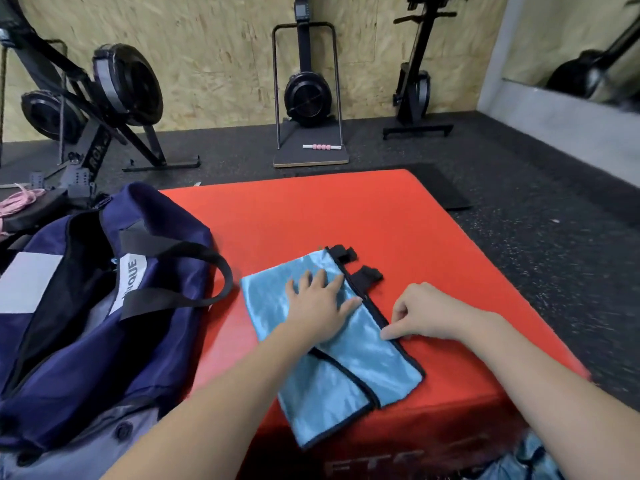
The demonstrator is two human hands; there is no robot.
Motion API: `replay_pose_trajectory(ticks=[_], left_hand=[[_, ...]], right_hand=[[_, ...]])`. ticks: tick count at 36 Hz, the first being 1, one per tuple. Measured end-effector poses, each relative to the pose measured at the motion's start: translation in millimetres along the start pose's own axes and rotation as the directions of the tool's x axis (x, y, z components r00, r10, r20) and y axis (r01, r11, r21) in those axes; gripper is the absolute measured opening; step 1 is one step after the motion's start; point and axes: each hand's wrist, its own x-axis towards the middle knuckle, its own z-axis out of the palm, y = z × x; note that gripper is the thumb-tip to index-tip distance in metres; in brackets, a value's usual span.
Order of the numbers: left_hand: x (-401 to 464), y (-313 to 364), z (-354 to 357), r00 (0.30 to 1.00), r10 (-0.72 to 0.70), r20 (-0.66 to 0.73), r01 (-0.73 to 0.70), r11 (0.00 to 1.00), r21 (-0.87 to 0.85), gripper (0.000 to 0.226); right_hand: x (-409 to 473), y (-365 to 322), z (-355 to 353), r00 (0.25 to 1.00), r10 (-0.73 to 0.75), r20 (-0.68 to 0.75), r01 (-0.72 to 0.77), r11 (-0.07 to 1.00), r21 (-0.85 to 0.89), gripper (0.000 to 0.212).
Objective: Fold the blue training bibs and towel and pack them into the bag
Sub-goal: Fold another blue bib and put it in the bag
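Left hand (320, 304) is spread wide, palm flat on the bib (332, 344), pinning it to the red box (346, 216). Right hand (420, 315) is nearly closed, fingers pinching at the bib's black-trimmed edge. The bib looks partly folded, one layer over another, straps poking out the far end. The bag (104, 306) sits open just left, touching nothing blue. So: folding underway, packing not yet done. More blue cloth (533, 459) waits bottom right.
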Motion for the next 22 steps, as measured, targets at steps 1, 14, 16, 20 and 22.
replay_pose_trajectory(ticks=[1, 14, 16, 20, 22], left_hand=[[3.0, 8.5, 2.1, 1.0, 0.026, 0.014, -0.026, 1.0, -0.011, 0.069], [-22.2, 22.2, -12.7, 0.99, 0.141, 0.006, -0.138, 0.973, -0.183, 0.056], [-35.4, 8.9, -13.4, 0.987, 0.161, -0.011, -0.16, 0.967, -0.2, 0.055], [-67.2, -23.1, -15.0, 0.972, 0.228, -0.056, -0.234, 0.958, -0.163, 0.064], [-86.6, -38.1, -17.6, 0.965, 0.253, -0.07, -0.261, 0.95, -0.171, 0.07]], right_hand=[[-5.0, -0.9, 1.1, 1.0, 0.002, 0.01, -0.002, 1.0, 0.004, 0.034], [-37.2, 2.7, 10.8, 0.991, -0.01, -0.137, -0.008, 0.992, -0.126, 0.031], [-41.2, 2.5, 13.5, 0.981, -0.059, -0.186, 0.036, 0.991, -0.129, 0.024], [-50.9, -2.3, 24.3, 0.957, -0.205, -0.204, 0.185, 0.976, -0.116, 0.019], [-57.8, -6.9, 31.9, 0.949, -0.264, -0.17, 0.244, 0.961, -0.131, 0.026]])
